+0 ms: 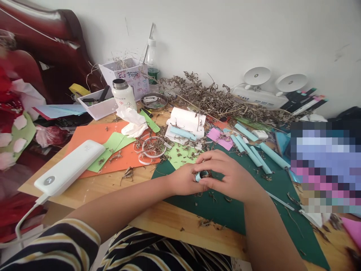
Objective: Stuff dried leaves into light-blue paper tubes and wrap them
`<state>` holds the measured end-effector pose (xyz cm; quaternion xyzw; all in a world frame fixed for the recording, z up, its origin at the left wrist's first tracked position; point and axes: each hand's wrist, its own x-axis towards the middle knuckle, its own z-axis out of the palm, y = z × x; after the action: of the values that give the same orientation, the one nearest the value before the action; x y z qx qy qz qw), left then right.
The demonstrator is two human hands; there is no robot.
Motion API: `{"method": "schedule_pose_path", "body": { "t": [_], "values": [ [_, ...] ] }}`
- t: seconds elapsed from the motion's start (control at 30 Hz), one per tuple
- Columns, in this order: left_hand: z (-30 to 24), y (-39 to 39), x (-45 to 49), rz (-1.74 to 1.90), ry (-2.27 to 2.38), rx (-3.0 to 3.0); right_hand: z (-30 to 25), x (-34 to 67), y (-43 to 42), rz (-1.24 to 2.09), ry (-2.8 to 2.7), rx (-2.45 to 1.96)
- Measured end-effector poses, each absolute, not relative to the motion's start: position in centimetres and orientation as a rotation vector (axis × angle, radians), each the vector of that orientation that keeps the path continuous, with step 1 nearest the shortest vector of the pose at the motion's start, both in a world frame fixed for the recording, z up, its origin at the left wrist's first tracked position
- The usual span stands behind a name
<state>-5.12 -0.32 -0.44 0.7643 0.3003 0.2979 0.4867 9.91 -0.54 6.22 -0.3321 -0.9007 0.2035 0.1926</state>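
Where the two hands meet over the dark green paper sheet (214,205), a small light-blue paper roll (200,175) is pinched between them, just above the sheet's far left part. The left hand (183,181) comes in from the near left with its fingers closed on the roll's left side. The right hand (227,176) curls over it from the right, thumb underneath and fingers arched on top, clamped on the same roll. Most of the roll is hidden by the fingers.

Bits of dried leaf lie scattered on the green sheet around the hands. To the right and farther off, a row of finished blue paper tubes (254,150) lies side by side. Just beyond the hands sits a clear tape ring (153,146) on the orange paper (93,134). A white oblong device (70,167) with a cable rests on the wooden table (98,188) at the near left. A heap of dried stems (211,98) runs along the far wall.
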Motion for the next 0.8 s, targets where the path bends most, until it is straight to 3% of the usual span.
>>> {"method": "schedule_pose_path", "body": {
  "t": [0.3,0.8],
  "values": [
    [0.1,-0.3,-5.4,0.709,0.73,1.769,3.9,10.9,-0.6,0.534,-2.26,-0.695],
    [0.4,-0.7,-5.9,0.545,0.534,1.825,4.3,9.4,-2.1,0.342,-2.319,-0.558]
  ]
}}
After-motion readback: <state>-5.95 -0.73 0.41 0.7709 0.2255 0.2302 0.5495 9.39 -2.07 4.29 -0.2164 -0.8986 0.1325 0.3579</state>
